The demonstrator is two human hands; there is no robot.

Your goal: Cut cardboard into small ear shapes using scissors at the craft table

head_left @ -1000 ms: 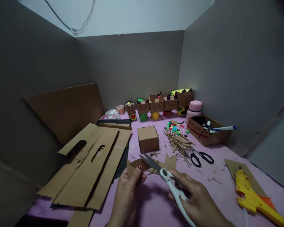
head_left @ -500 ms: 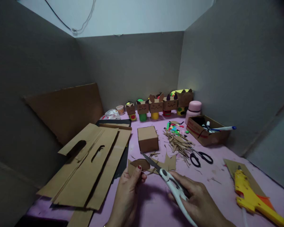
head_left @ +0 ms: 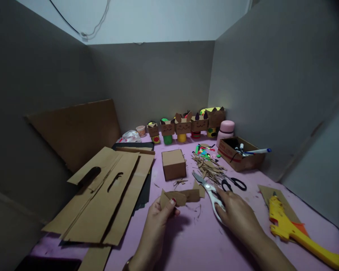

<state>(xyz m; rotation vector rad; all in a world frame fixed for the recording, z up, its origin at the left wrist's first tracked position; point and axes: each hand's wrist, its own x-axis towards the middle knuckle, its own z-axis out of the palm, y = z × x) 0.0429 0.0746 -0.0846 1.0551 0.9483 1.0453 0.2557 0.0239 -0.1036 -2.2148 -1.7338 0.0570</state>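
My left hand (head_left: 158, 222) pinches a small cut piece of brown cardboard (head_left: 178, 198) between thumb and fingers, with a strip of it reaching to the right. My right hand (head_left: 238, 210) is closed on the white handles of a pair of scissors (head_left: 208, 186). The blades point up and left, close to the tabletop beside thin cardboard strips (head_left: 207, 167). Another cardboard scrap (head_left: 199, 189) lies partly behind the held piece. Beyond my hands sits a closed cardboard box (head_left: 173, 171), with small trimmings (head_left: 180, 182) in front of it.
Flat cardboard sheets (head_left: 101, 210) cover the left side. Black-handled scissors (head_left: 238, 183), a box of pens (head_left: 240, 162) and a yellow glue gun (head_left: 282, 222) are at the right. Several cat-faced cardboard figures (head_left: 183, 127) and a pink bottle (head_left: 225, 131) stand at the back.
My right hand has moved the scissors right and away from the held cardboard, down towards the strips. My left hand has shifted slightly right, and the cardboard in it has turned.
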